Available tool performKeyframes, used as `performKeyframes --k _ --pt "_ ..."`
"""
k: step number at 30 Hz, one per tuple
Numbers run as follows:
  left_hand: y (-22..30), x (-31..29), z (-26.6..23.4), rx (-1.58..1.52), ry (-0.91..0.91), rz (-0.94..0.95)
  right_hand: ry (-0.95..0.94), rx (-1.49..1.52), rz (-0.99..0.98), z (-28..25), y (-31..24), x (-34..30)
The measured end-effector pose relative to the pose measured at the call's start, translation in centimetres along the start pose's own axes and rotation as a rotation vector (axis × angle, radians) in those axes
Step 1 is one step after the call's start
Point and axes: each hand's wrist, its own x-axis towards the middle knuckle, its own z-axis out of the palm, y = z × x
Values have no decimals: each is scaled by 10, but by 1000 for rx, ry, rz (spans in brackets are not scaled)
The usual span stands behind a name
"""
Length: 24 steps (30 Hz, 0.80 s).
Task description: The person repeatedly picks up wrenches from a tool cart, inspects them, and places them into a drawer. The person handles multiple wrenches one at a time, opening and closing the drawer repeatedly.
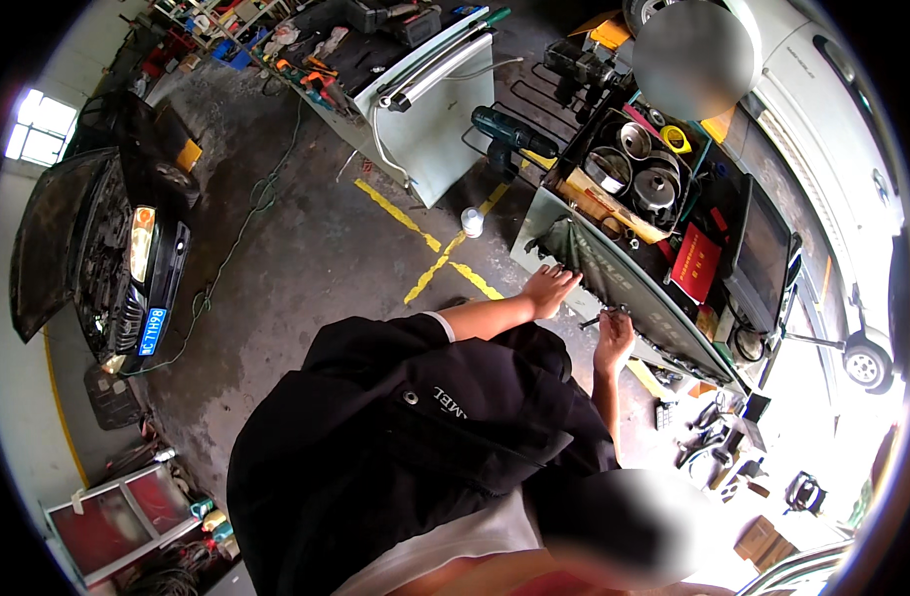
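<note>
In front of me, a dark cloth with pale lettering [641, 310] hangs creased over the near side of a pale cabinet [536, 226]. My left hand [552, 291] reaches to its left part, fingers stretched side by side against the cloth's edge. To the right and closer to me, my right hand [614, 343] is closed with the fingertips pinched together. A small dark metal piece [591, 321] sticks out from them to the left; its kind is too small to make out. Both hands are near the cloth's lower edge.
On the cabinet top stand a box of metal cups [594, 204], a yellow tape roll [675, 139], a red booklet [697, 262] and a monitor [760, 253]. A cordless drill [509, 131] lies beyond. A white can [472, 222] stands on the floor. A car with its hood up [127, 238] is at left.
</note>
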Motion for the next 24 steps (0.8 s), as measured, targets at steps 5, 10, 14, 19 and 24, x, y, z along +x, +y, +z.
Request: performKeyframes --k 5,10,14,19,24 --pt "2 -6 -3 33 -26 15 0 -24 -12 0 0 2" --pt "1 -12 3 50 17 28 -13 -38 -18 3 -8 -1" --pt "2 -15 5 113 63 76 -17 -90 15 2 -7 -1" --pt "1 -14 5 167 47 102 -10 -86 7 -1 -3 0" --pt "-3 -10 14 193 47 155 -2 -56 18 -1 0 2"
